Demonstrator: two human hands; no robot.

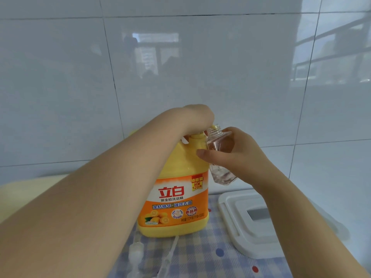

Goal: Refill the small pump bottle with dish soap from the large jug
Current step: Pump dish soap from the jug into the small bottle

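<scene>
Beside jug's pump spout, small clear bottle (219, 155) held tilted in air, open neck at nozzle, right hand (239, 155) grip wrapped round it. Left hand (197, 117) atop pump head of yellow jug (176, 197); grip state unclear. Jug upright on checked table (200, 257). Removed pump (136, 251) lies in front; white lid (259, 223) to right.

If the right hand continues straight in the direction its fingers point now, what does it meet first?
Most likely the yellow jug. The right hand, holding the small clear bottle, points leftward, and its fingertip already looks at the jug's shoulder, though depth is unclear.
</scene>
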